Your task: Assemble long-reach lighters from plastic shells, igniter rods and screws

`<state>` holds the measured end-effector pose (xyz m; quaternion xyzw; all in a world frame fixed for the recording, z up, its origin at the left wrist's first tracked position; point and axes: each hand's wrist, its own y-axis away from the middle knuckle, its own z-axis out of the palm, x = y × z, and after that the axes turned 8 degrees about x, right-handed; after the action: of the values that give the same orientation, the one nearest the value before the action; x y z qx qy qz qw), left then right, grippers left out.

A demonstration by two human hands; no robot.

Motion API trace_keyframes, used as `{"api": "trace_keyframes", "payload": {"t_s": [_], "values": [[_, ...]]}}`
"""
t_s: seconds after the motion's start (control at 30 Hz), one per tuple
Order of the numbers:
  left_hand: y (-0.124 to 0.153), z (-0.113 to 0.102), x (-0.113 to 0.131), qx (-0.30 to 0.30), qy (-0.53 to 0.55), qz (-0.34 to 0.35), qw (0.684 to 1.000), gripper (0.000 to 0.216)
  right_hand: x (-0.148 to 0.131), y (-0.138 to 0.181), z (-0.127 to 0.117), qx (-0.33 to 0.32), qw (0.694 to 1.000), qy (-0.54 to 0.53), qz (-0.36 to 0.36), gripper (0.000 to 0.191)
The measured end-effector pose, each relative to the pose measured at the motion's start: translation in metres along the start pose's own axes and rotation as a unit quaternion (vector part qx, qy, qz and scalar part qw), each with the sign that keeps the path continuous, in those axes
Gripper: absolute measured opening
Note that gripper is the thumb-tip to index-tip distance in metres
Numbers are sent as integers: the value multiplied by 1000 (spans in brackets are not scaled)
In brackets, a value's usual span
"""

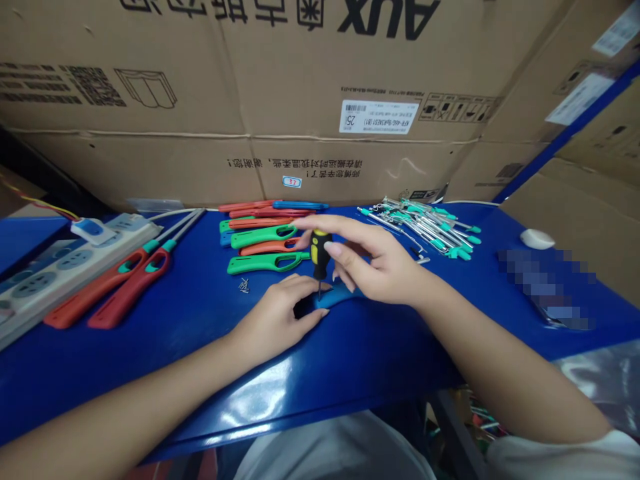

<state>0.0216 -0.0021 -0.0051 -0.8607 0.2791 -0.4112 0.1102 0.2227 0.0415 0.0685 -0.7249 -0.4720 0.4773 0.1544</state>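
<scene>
In the head view my right hand (377, 260) grips a small screwdriver (320, 253) with a black and yellow handle. The screwdriver stands upright, its tip down on a blue lighter handle (340, 295) lying on the table. My left hand (283, 310) is closed around the left part of that blue handle and holds it against the table; its fingers partly hide it. Just left of this hand lies a small heap of screws (244, 285). Behind both hands sits a stack of green, orange and blue lighter handles (260, 237).
Metal lighter tubes with teal ends (435, 227) are piled at the back right. Two assembled orange-red lighters (130, 287) lie beside a white power strip (65, 260) on the left. A large cardboard box (290, 120) walls off the back. A white object (537, 239) sits far right.
</scene>
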Motion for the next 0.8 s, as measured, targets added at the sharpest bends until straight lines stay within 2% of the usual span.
{"api": "trace_keyframes", "payload": {"t_s": [0.1,0.27,0.4,0.6,0.8], "values": [[1,1,1,10,-4,0,1000,26,-4,-1,1,-7,999,-33,-16,30],[2,2,2,25,-15,-7,1000,20,-7,0,4,34,998,21,-49,21],[2,3,2,24,-7,-7,1000,24,-6,2,6,68,993,90,-40,27],[1,2,1,19,-6,-1,1000,24,-3,4,7,58,984,162,-37,35],[1,1,3,4,0,-7,1000,28,-5,1,0,21,998,47,-29,39]]}}
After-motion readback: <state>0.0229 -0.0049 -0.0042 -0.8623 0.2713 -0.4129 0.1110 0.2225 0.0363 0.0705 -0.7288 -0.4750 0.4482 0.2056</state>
